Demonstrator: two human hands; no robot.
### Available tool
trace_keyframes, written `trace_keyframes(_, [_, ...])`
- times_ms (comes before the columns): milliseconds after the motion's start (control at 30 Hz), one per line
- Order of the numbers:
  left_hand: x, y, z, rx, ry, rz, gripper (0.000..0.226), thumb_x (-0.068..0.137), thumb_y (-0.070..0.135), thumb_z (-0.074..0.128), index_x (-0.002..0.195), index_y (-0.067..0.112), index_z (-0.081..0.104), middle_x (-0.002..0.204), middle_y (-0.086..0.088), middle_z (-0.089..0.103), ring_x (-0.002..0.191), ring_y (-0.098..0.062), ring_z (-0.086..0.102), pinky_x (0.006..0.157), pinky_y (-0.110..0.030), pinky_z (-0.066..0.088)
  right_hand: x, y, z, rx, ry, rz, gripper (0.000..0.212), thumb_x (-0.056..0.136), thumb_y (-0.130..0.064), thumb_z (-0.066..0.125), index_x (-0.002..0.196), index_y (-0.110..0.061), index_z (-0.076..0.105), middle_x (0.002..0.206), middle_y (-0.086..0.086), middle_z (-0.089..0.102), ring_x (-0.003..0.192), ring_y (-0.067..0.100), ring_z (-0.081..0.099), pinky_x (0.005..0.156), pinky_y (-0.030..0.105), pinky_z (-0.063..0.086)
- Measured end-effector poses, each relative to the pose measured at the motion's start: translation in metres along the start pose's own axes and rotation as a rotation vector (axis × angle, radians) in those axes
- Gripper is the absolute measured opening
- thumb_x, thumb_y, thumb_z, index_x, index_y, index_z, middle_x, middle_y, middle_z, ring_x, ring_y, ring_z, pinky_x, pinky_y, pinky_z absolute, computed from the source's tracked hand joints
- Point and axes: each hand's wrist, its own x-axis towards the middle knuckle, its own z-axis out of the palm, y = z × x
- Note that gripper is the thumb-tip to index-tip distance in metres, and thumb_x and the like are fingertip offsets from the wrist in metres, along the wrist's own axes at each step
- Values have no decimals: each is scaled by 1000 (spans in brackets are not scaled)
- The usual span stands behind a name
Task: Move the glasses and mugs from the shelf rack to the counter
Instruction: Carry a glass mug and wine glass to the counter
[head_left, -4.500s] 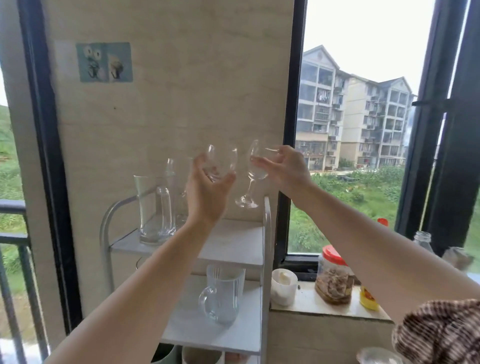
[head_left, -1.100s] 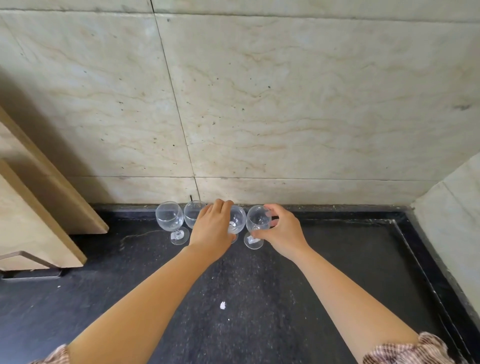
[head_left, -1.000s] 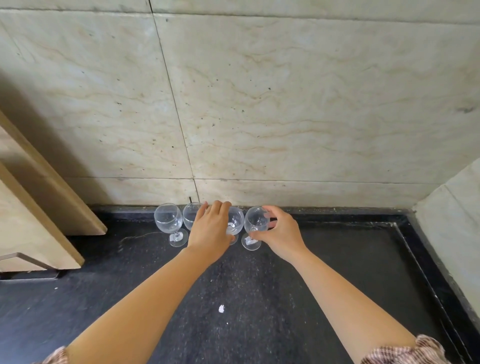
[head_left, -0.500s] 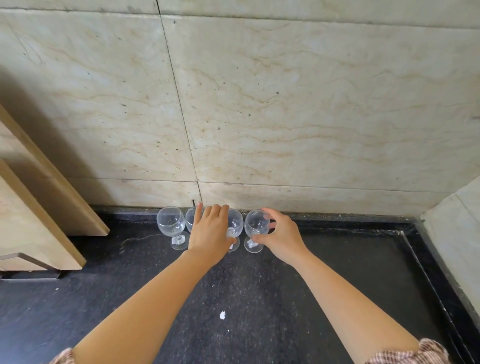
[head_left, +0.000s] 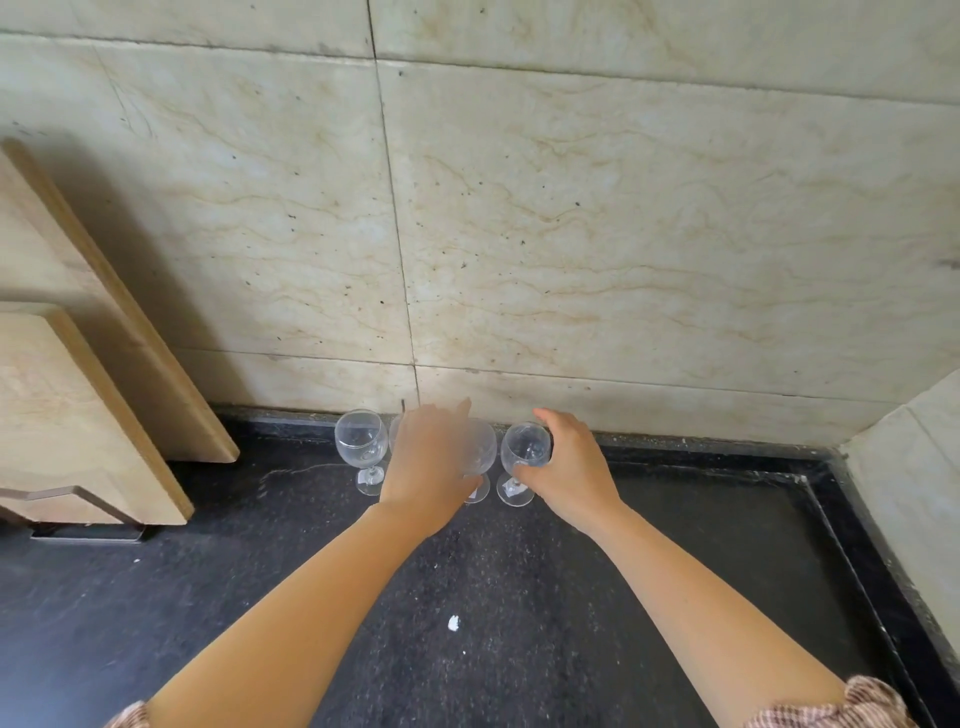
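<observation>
Several clear wine glasses stand in a row on the black counter (head_left: 701, 561), close to the tiled wall. My left hand (head_left: 426, 467), blurred, wraps the bowl of the third wine glass (head_left: 482, 451), thumb under the bowl. It hides most of the second wine glass (head_left: 395, 431). The leftmost wine glass (head_left: 361, 441) stands free. My right hand (head_left: 569, 467) grips the bowl of the rightmost wine glass (head_left: 524, 446), whose foot rests on the counter. The shelf rack is out of view.
Two wooden boards (head_left: 93, 374) lean against the wall at the left. A raised tiled side wall (head_left: 914, 478) bounds the counter on the right. A small white speck (head_left: 453, 622) lies on the counter between my forearms.
Since 4.5 s ago both glasses went from the shelf rack to the counter. Over the last second both hands stayed on them; the left hand now looks blurred.
</observation>
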Motion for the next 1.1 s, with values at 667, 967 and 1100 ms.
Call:
trace_keyframes(667, [-302,-150,-171,-286,287,-691,40,93,27,48,132,16,48,131,-9,51,127,-27,37,94,-39,42,-193,-263,88,-237,-341,-606,45,93,-38,52,132,-15,47,131,3,53,123,23,43,94,38,41])
trace_keyframes(967, [-588,-224,-269,-111,422,-977,40,91,29,49,128,14,51,128,-12,53,123,-31,40,98,-39,38,-408,-433,181,-302,-439,-991,47,91,-37,51,131,-13,47,131,6,52,124,26,42,97,42,41])
trace_keyframes(1100, [-713,-238,-316,11,505,-1114,40,91,28,50,128,13,54,132,-14,52,125,-33,40,99,-39,37,-506,-507,223,-240,-466,-1161,50,89,-38,55,130,-11,50,131,10,54,123,29,46,99,41,40])
